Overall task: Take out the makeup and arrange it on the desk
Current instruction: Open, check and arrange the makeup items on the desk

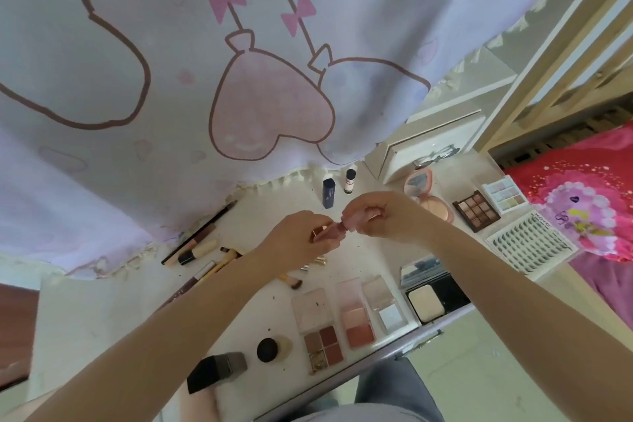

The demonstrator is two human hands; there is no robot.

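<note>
Above the middle of the white desk (pixel 102 312), both hands hold one small pink lip-gloss tube. My left hand (pixel 301 238) grips its body (pixel 325 231), which has a gold end. My right hand (pixel 380 216) pinches the pink cap end (pixel 349 217). Makeup lies spread on the desk: three open palettes (pixel 352 315) near the front edge, a black powder compact (pixel 431 295), a round pink blush compact (pixel 424 192), two eyeshadow palettes (pixel 478 209), a lash tray (pixel 531 243), brushes and pencils (pixel 198 243) at left.
A dark blue tube (pixel 329 192) and a small bottle (pixel 350 180) stand at the back by a pink cartoon curtain (pixel 205 79). A white drawer box (pixel 431 144) sits back right. A round jar (pixel 272 348) and a black-grey bottle (pixel 219 370) lie near the front edge. Red bedding (pixel 589 195) is at right.
</note>
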